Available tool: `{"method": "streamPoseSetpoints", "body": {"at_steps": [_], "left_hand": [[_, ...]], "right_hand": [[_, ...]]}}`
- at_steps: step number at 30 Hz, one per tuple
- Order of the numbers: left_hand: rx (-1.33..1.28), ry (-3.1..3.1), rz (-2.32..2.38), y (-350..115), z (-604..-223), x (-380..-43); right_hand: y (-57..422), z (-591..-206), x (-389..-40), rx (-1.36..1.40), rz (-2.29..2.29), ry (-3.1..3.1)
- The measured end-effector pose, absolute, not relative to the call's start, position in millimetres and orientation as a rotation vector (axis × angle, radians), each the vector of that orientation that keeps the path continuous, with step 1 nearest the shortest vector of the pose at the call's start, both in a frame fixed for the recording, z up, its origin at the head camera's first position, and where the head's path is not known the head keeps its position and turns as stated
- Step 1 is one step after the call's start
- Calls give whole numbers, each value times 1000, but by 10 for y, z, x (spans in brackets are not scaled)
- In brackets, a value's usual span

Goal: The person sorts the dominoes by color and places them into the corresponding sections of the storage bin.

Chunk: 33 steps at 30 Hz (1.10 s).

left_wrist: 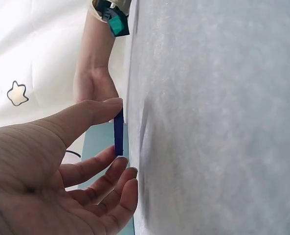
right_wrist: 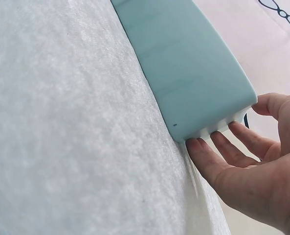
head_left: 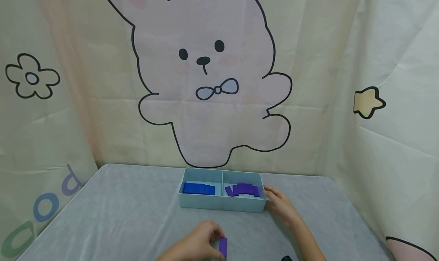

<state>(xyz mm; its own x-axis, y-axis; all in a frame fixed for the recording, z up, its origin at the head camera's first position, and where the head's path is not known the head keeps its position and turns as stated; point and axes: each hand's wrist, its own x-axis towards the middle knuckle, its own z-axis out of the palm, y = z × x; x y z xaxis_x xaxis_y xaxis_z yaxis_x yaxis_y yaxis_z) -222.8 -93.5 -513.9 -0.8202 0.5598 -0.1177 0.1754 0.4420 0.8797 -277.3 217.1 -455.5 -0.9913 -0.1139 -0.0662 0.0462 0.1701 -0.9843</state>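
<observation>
Between its thumb and fingertips, my left hand (head_left: 196, 242) pinches a small flat purple tile (head_left: 223, 247) at the front of the table. The left wrist view shows the tile (left_wrist: 119, 132) edge-on, close to the cloth. Behind it stands a pale blue two-compartment box (head_left: 221, 204). Several blue tiles (head_left: 197, 188) lie overlapping in its left compartment, several purple tiles (head_left: 245, 189) in the right one. My right hand (head_left: 282, 207) touches the box's right end; in the right wrist view its fingertips (right_wrist: 193, 145) rest against the end wall (right_wrist: 218, 125).
A light grey-blue cloth (head_left: 137, 207) covers the table. Curtains printed with a bear (head_left: 205, 131), a flower (head_left: 32, 78) and a star (head_left: 368, 102) hang at the back and sides. A small black object (head_left: 286, 258) shows at the bottom edge beside the right forearm.
</observation>
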Motion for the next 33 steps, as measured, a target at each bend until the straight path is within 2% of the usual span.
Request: {"method": "streamPoseSetpoints", "body": {"at_steps": [6,19,23,27,29,33], "left_hand": [[599,2361,1309,-951,-5250,-2387],[865,2576,1243,-998,-5173,-2746],[959,2636,1253,-968,-4746,-2588],[913,2661,1283,-906,-4174,-2346],[849,2664,1298,-866,-3988,-2289],[771,2718,1279,-806,-3861,-2327]], "right_hand": [[2165,-4554,-2773,-62,-1946,2310],[2160,-4557,-2772,-61,-1951,2315],[2159,-4558,-2773,-57,-1951,2317],[2163,-4563,-2780,-53,-1950,2318],[2166,-4564,-2782,-54,-1946,2319],[2168,-4565,-2784,-60,-1943,2315]]}}
